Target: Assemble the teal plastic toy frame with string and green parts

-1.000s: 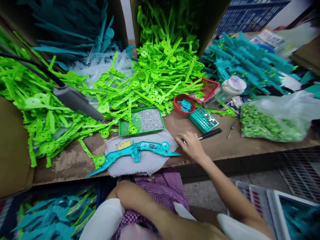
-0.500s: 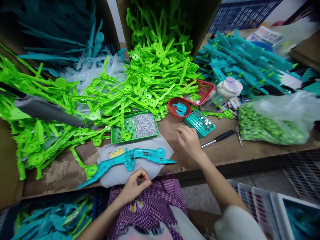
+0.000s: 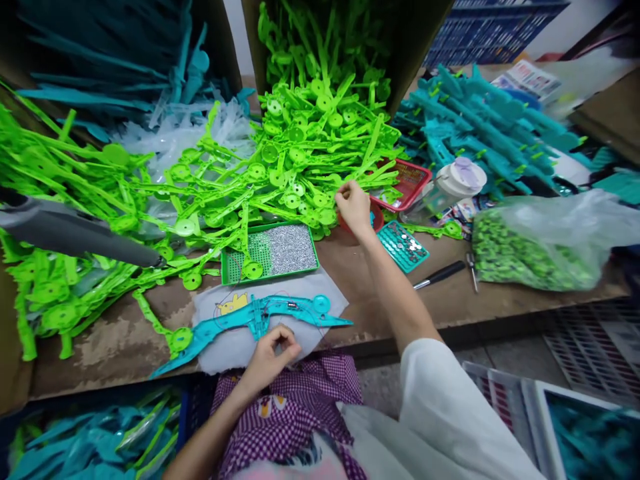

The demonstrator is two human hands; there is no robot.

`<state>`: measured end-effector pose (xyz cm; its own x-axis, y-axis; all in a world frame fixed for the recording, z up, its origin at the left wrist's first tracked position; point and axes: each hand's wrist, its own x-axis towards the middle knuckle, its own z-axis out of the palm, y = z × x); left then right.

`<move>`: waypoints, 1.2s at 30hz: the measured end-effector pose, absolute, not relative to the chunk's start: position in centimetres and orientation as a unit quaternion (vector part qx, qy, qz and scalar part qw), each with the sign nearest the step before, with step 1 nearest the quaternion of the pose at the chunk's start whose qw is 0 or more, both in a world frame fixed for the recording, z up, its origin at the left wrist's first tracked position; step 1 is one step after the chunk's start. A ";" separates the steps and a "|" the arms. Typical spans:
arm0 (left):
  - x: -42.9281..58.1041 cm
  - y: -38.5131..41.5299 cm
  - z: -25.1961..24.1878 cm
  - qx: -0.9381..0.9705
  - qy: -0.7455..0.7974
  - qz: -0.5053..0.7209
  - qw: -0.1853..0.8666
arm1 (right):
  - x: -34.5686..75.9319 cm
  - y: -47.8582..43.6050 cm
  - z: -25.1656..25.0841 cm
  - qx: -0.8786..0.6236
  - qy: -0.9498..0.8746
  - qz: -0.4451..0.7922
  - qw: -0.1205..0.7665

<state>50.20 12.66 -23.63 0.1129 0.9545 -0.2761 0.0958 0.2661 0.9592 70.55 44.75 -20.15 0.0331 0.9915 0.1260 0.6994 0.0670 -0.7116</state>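
Observation:
My right hand is stretched out over the round red bowl, covering most of it. Its fingers are bent together, and I cannot make out what they hold, if anything. My left hand, thumb and forefinger meeting in a ring, hovers at the near edge of the grey cloth; anything in that pinch is too small to see. Just beyond it, a turquoise bow-shaped plastic part lies on the cloth, with thin wires and a small metal piece in it. A green tray of tiny metal pieces stands behind.
Bright green plastic parts are heaped across the back. Right of the bowl are a red basket, a turquoise tray, a screwdriver and a bag of green pieces. A grey power tool hangs at left.
My right hand has moved away from beside the turquoise tray, forward and slightly left, to over the red bowl. My left hand stays almost in place, still pinched.

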 end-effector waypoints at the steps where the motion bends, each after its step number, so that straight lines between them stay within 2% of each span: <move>1: 50.3 13.4 -23.3 0.482 0.552 0.390 0.558 | 71.1 44.1 -20.5 -0.628 -0.653 0.237 0.352; 4: 50.8 16.8 -21.8 0.501 0.532 0.466 0.498 | 71.6 43.4 -21.7 -0.586 -0.661 0.270 0.382; 8: 51.8 21.8 -19.7 0.474 0.515 0.561 0.443 | 71.1 43.9 -22.8 -0.559 -0.707 0.248 0.356; 13: 52.6 25.8 -18.5 0.413 0.519 0.615 0.427 | 71.9 43.9 -22.2 -0.537 -0.758 0.213 0.303; 17: 53.1 27.4 -18.9 0.385 0.520 0.635 0.423 | 72.1 43.8 -21.5 -0.534 -0.786 0.128 0.285; 24: 51.2 24.1 -20.6 0.474 0.569 0.552 0.384 | 71.0 45.1 -21.7 -0.533 -0.836 0.046 0.125; 30: 48.9 22.5 -20.2 0.567 0.575 0.509 0.298 | 68.7 44.2 -18.6 -0.458 -0.874 -0.022 0.162; 36: 50.1 23.2 -19.7 0.591 0.583 0.500 0.247 | 59.2 43.0 -16.9 -0.276 -0.953 0.053 0.117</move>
<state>50.06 23.20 -19.69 -0.1790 0.9357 0.3039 0.4419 -0.1995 0.8746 59.17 43.01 -16.91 -0.8205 0.5375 0.1945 0.5127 0.8425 -0.1653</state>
